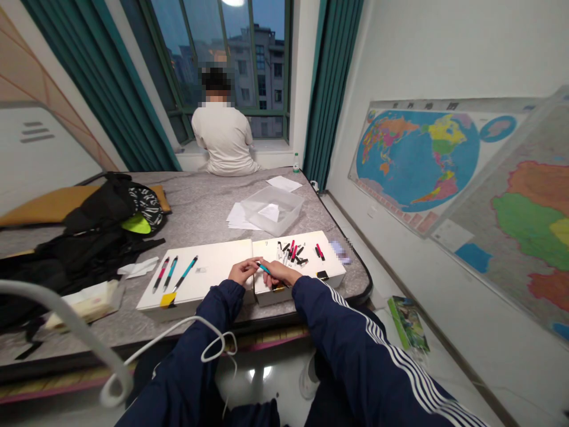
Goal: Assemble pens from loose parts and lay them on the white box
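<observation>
My right hand point(279, 273) is closed around a blue pen barrel point(264, 268) above the front of the right white box point(331, 261). My left hand point(242, 271) meets it from the left, fingertips pinched together at the barrel's upper end; what lies between them is too small to make out. Loose pen parts point(293, 252) in black, pink and clear are scattered on the right box. On the left white box point(226, 252) lie a pink pen point(160, 275), a blue pen point(170, 273) and another blue pen point(185, 273), side by side.
Behind the boxes, a clear plastic bin point(284, 216) rests partly over white papers point(240, 216). A black backpack point(98, 219) and a tissue pack point(89, 302) lie left. A white cable point(178, 323) crosses near my left sleeve. A person point(222, 133) sits by the window.
</observation>
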`<control>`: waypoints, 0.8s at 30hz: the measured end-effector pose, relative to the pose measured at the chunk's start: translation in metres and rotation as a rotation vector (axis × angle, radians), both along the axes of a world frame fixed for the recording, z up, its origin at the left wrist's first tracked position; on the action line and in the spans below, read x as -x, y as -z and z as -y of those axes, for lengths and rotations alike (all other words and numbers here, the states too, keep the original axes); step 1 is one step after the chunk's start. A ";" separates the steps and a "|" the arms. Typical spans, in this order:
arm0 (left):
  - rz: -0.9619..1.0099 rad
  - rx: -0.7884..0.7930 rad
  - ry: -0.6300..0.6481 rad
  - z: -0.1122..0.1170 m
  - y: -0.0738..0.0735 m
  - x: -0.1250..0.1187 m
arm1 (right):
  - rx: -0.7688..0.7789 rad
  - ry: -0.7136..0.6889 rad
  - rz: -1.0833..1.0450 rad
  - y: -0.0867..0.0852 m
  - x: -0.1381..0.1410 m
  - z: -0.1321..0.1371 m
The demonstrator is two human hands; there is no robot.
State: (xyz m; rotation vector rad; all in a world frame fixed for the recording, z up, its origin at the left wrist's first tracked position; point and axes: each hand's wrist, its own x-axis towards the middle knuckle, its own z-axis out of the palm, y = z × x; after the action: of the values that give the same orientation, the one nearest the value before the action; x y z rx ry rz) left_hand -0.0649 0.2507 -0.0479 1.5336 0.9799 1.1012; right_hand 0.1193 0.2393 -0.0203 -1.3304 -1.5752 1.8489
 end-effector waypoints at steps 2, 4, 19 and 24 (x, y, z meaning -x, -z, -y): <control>0.016 0.011 -0.074 0.000 0.001 0.001 | -0.021 0.012 0.017 0.002 0.000 0.000; 0.009 0.017 -0.131 0.001 0.002 0.000 | -0.036 0.024 0.020 0.002 0.001 0.000; -0.167 -0.048 -0.064 0.006 0.004 -0.007 | 0.044 0.024 -0.045 -0.006 -0.002 0.004; -0.165 -0.065 -0.037 0.004 0.003 -0.006 | 0.060 0.028 -0.070 -0.006 -0.003 0.003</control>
State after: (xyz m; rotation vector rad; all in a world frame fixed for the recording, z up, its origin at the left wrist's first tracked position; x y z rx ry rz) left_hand -0.0593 0.2465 -0.0510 1.6863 1.0971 1.0533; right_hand 0.1224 0.2361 -0.0141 -1.2917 -1.4695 1.9182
